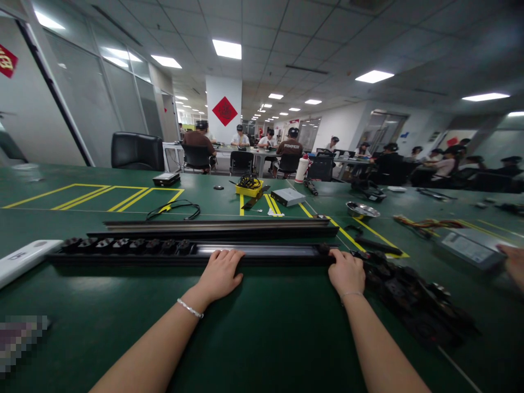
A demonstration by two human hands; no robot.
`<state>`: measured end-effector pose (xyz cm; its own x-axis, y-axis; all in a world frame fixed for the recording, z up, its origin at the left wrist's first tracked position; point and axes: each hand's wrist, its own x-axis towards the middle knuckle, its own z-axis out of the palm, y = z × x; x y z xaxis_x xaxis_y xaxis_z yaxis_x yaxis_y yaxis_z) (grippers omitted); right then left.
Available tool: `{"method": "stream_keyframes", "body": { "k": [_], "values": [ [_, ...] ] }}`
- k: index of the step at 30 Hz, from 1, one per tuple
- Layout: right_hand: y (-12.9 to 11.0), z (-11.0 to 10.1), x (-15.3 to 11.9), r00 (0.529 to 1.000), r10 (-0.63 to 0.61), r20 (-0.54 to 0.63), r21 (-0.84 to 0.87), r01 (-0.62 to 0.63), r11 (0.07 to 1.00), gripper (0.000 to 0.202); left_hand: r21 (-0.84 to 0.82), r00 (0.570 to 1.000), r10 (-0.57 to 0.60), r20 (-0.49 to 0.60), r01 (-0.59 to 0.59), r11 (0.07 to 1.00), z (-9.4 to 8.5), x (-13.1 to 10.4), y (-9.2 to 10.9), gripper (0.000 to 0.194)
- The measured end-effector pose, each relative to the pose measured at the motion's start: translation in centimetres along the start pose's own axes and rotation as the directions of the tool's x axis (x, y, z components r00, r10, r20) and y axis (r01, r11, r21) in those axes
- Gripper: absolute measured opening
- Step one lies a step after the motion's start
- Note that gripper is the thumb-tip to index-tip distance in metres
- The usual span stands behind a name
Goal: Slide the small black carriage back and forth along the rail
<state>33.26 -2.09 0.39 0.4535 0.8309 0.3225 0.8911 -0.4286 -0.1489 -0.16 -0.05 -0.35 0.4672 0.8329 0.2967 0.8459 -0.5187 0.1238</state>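
A long black power strip housing [135, 258] lies across the green table in front of me. A row of several black socket modules [137, 245] fills its left part, while a bare shiny channel [262, 250] shows further right. My left hand [221, 275] grips the near edge about midway, fingers bent over the rim and thumb on the near side. At the right end my right hand [347, 271] is closed on the housing, close to a single black module [325, 249]. Its fingertips are partly hidden. Behind it lies a long dark cover rail [216, 225].
To the right lies a blurred heap of black parts [421, 300]. Beyond are a metal box [470, 248] with another person's hand [513, 265], a metal bowl [362, 210] and a yellow box [249, 188]. A white device [28, 259] lies left. People work at far tables.
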Motion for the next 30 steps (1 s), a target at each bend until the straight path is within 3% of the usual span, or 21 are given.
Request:
{"method": "stream_keyframes", "body": {
  "k": [17, 30],
  "values": [
    [0.6, 0.3, 0.3, 1.000, 0.006, -0.017, 0.006, -0.006, 1.000, 0.038, 0.031, 1.000, 0.001, 0.005, -0.001, 1.000, -0.1, -0.1, 0.1, 0.052],
    [0.7, 0.7, 0.3, 1.000, 0.001, -0.030, 0.024, 0.000, 1.000, 0.038, 0.133, 0.992, 0.067, -0.105, -0.053, 0.990, 1.2, -0.6, 0.3, 0.061]
  ]
}}
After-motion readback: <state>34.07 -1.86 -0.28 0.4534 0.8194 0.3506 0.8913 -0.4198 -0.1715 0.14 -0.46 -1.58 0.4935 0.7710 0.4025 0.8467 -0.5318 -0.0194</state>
